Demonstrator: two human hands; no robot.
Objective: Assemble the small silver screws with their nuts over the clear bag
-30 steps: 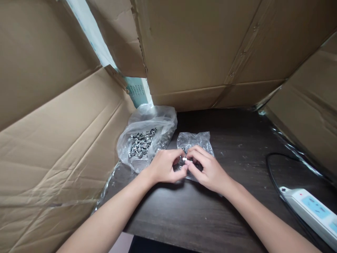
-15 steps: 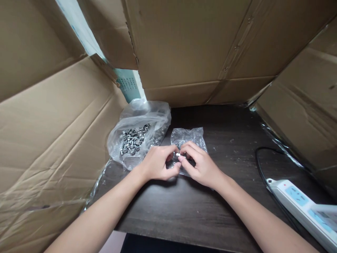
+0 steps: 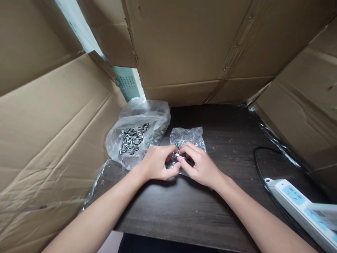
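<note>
Over crinkled plastic (image 3: 193,133), hands (image 3: 200,165), shiny metal (image 3: 177,154) between

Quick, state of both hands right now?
Left hand: curled close to a small shiny piece; can't tell whether it grips it.
Right hand: closed, holding that piece between thumb and fingers.

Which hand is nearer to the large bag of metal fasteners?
Left. The left hand is by the near right side of the large bag; the right hand is farther right, at the small bag.
</note>
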